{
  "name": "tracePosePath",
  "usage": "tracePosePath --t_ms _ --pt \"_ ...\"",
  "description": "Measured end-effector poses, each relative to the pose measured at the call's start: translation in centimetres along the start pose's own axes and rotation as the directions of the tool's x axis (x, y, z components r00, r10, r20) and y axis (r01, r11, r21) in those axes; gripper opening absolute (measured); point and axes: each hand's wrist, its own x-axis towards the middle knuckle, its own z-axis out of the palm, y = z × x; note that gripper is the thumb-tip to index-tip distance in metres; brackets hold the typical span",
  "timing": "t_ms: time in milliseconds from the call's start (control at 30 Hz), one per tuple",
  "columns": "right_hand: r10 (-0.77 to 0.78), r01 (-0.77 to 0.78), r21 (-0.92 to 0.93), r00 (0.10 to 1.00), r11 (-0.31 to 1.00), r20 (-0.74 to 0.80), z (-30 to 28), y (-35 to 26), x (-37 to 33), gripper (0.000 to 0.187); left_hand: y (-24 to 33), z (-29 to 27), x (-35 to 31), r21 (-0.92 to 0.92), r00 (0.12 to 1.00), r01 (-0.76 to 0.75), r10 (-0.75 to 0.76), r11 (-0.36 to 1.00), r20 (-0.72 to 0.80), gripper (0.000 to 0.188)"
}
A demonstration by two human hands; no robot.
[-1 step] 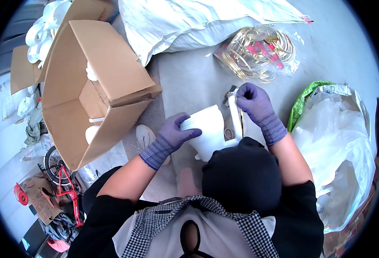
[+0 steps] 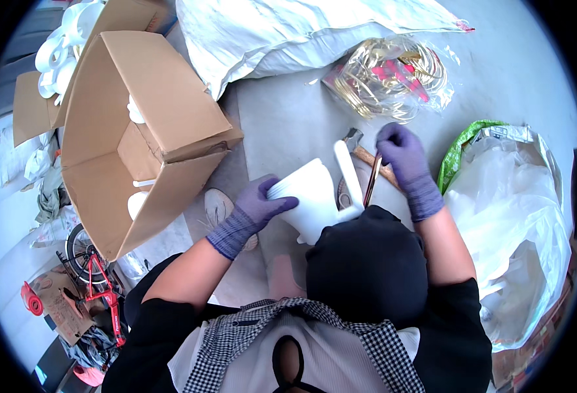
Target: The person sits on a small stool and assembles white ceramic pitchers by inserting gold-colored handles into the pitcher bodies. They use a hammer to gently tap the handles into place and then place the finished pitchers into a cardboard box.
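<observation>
My left hand [image 2: 257, 206] is closed round the ridged end of a white plastic jug-like piece [image 2: 311, 203], with the thumb pressed on its side. A long white arm [image 2: 346, 164] like a handle sticks up from the piece's right side. To the right of that arm, my right hand [image 2: 399, 150] pinches the upper end of a thin gold strip [image 2: 373, 179]. The strip's lower end disappears behind my black-capped head. On the floor behind the strip lies a hammer [image 2: 365, 156] with a wooden handle, partly covered by my right hand.
An open cardboard box [image 2: 164, 98] with a few white pieces stands at the left. A big white sack [image 2: 282, 46] lies at the far side, near a clear bag of gold strips [image 2: 396, 78]. On the right is a green-edged sack [image 2: 511, 203] lined with clear plastic.
My right hand has moved right, away from the white arm, with the gold strip's top end. More of the hammer shows now. My left hand keeps its hold, shifted slightly left.
</observation>
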Motion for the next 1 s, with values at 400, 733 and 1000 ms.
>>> tracePosePath --t_ms 400,733,1000 --pt "-0.306 0.663 0.012 0.362 0.748 -0.880 -13.8 -5.9 4.8 0.019 -1.6 0.1 0.8 -0.085 0.998 0.037 -0.041 0.996 -0.045 0.038" --pt "-0.771 0.593 -0.623 0.636 0.511 -0.027 -2.3 -8.6 -1.9 0.063 1.5 -2.7 0.6 0.267 0.944 -0.257 0.301 0.929 -0.138 0.040" --pt "-0.787 0.612 -0.569 0.608 0.549 -0.106 -4.8 -14.3 -16.5 0.073 14.7 4.8 -3.5 0.468 0.410 -0.825 0.906 0.318 0.107 0.067"
